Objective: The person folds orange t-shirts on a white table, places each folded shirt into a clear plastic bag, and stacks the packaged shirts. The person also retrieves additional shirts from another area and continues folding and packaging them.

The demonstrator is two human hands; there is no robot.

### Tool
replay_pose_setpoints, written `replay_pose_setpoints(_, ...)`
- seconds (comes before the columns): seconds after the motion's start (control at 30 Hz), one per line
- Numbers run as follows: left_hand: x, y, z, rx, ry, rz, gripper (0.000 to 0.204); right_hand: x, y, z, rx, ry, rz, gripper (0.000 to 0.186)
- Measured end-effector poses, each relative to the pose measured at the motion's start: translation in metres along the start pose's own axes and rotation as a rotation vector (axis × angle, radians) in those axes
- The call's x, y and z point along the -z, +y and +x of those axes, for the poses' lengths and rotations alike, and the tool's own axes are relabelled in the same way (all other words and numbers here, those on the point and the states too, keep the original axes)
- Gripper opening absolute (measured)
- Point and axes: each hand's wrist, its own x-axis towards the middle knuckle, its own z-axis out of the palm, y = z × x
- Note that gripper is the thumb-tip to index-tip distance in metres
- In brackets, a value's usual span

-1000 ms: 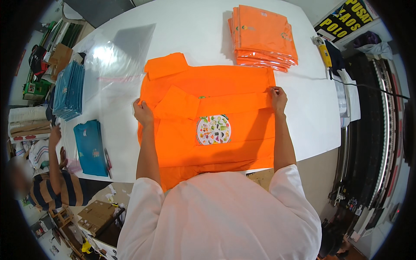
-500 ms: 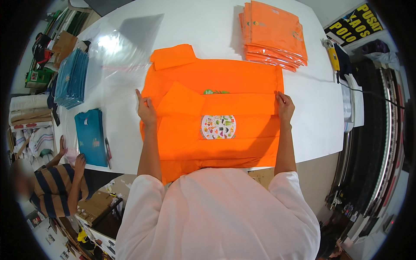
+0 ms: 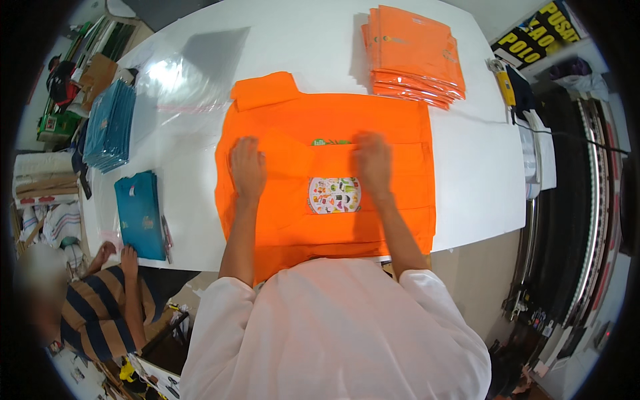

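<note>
An orange T-shirt [image 3: 320, 237], partly folded, lies spread over the table in front of me. A round white print with small colourful pictures [image 3: 335, 195] shows at its middle, and a green print [image 3: 327, 142] peeks out at a fold edge. At the far left one orange sleeve [image 3: 267, 91] sticks out, folded back. My left hand [image 3: 248, 167] rests on the left part of the shirt, fingers lying forward on the cloth. Over the fold right of the middle is my right hand [image 3: 375, 163], its fingers smeared by motion.
Bagged orange shirts [image 3: 417, 60] are stacked at the far right. Clear plastic bags [image 3: 180, 87] lie far left, near bagged teal shirts [image 3: 109, 127]. A co-worker's hand [image 3: 129, 259] touches a folded teal shirt [image 3: 141, 213]. A yellow-handled tool [image 3: 508, 90] with a cord sits on the right edge.
Both my hands have moved inward from the shirt's side edges onto its face, the right one farther. The right hand has let go of the right edge. The co-worker has shifted rightward.
</note>
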Motion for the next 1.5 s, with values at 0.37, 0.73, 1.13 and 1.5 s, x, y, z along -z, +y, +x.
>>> replay_pose_setpoints(0.37,-0.031,0.015,-0.022,0.028,-0.17,0.15,0.062,0.05,0.112,-0.05,-0.469,-0.297,-0.759,0.053)
replay_pose_setpoints(0.73,-0.007,-0.046,0.012,0.373,-0.168,-0.299,0.032,-0.045,-0.122,0.014,-1.273,-0.387,1.179,0.047)
replay_pose_setpoints(1.13,0.051,-0.052,-0.138,0.938,-0.323,-1.605,0.018,-0.003,-0.153,-0.066,-1.076,-0.492,1.728,0.049)
replay_pose_setpoints(1.5,0.053,-0.032,-0.176,0.578,-0.376,-0.871,0.03,-0.024,-0.175,-0.121,-0.902,-0.322,1.037,0.03)
